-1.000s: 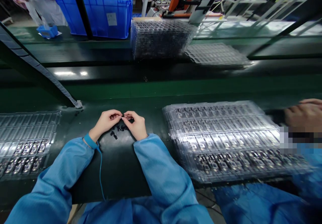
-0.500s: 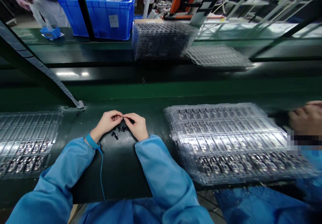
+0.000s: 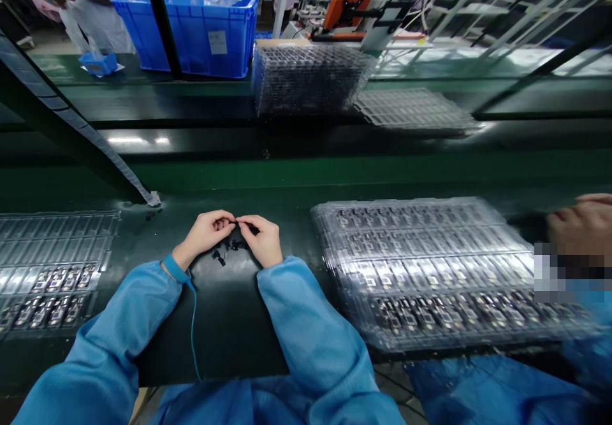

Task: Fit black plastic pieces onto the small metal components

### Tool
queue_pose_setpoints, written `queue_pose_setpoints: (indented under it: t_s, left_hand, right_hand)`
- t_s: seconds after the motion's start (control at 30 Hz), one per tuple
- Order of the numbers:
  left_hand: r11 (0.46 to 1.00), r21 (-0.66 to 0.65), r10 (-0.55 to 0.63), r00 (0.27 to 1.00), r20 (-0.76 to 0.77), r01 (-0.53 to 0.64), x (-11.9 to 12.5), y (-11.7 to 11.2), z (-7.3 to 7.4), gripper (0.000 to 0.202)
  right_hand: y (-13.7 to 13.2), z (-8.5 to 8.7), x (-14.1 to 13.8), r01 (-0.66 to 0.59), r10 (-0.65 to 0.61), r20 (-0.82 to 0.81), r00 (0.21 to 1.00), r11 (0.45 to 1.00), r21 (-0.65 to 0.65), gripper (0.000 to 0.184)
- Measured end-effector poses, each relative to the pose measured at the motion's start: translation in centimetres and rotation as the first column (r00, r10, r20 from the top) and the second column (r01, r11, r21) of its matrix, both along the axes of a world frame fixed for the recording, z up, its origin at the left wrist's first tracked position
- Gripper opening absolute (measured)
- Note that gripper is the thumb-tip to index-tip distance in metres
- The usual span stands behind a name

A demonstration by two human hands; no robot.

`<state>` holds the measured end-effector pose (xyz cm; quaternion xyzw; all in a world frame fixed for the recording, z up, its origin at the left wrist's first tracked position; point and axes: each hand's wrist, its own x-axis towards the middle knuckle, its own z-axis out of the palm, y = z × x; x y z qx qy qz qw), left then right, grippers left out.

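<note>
My left hand and my right hand meet fingertip to fingertip above the dark green bench. Both are closed in a pinch around a tiny dark part, mostly covered by the fingers and too small to name. Just below them lies a loose cluster of small black parts, partly behind my right hand. A blue wrist strap with a thin blue cord circles my left wrist.
Stacked clear plastic trays holding small electronic parts stand to the right, beside a co-worker's hand. Another clear tray is at left. Beyond the bench are a slanted post, a tray stack and a blue bin.
My hands stay pinched together in nearly the same place, with only a slight shift of the fingers. The black parts lie as before.
</note>
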<state>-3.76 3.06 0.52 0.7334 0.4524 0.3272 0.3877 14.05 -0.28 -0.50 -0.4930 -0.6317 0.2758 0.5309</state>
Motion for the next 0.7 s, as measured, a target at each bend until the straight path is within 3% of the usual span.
queue_pose_setpoints:
  t_s: [0.33, 0.53, 0.7]
  left_hand:
    - [0.999, -0.045, -0.009, 0.999, 0.053, 0.011, 0.4, 0.0, 0.0, 0.017]
    - [0.999, -0.040, -0.017, 0.997, 0.077, 0.020, 0.2, 0.6, -0.6, 0.017]
    - [0.998, -0.053, -0.011, 0.998, 0.067, 0.014, 0.4, 0.2, 0.0, 0.017]
  right_hand:
    - [0.0, 0.0, 0.3, -0.012, 0.013, 0.031, 0.999, 1.000, -0.026, 0.017]
    - [1.1, -1.4, 0.6, 0.010, -0.007, 0.067, 0.998, 0.999, -0.039, 0.020]
    - [0.7, -1.5, 0.4, 0.026, -0.028, -0.018, 0.999, 0.996, -0.085, 0.026]
